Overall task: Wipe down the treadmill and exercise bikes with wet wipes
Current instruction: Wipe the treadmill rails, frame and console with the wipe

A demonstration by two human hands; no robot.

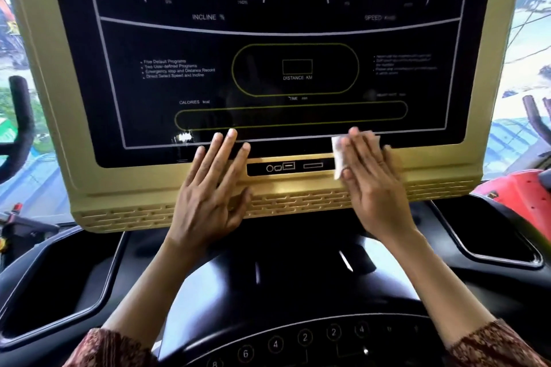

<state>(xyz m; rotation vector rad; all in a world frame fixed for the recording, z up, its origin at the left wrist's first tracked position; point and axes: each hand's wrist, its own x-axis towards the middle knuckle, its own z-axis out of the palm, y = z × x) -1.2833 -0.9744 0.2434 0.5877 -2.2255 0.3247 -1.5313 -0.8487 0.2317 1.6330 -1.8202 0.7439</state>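
1. Daylit windows and a blurred street are seen behind the treadmill console (44, 98), whose gold frame fills the view. A red exercise bike (518, 197) is glimpsed at the right edge and a black handlebar (22, 128) at the left.
2. The wet wipe (338, 155) is found under the right hand (372, 188), pressed where the black display panel (283, 39) meets the gold lower rim, just right of the port strip (292, 166). Only a white corner is shown beside the hand.
3. Step in hand, as judged: the console's bottom edge is being wiped, so the treadmill stage is under way and the bikes are not yet touched.
4. Right hand: fingers are held straight and close together, palm down on the wipe, with nothing curled round it.
5. Left hand (214, 185): it is laid flat with fingers spread, fingertips on the panel's lower border, palm over the rim and the vent grille (134, 216). Nothing is held. The hands are set apart, with the port strip between them.
6. Next move, as judged: a sideways sweep along the rim is called for, with even pressure so the wipe is not bunched. The left hand would have to be lifted clear, and the ports passed over lightly, since moisture could get in.
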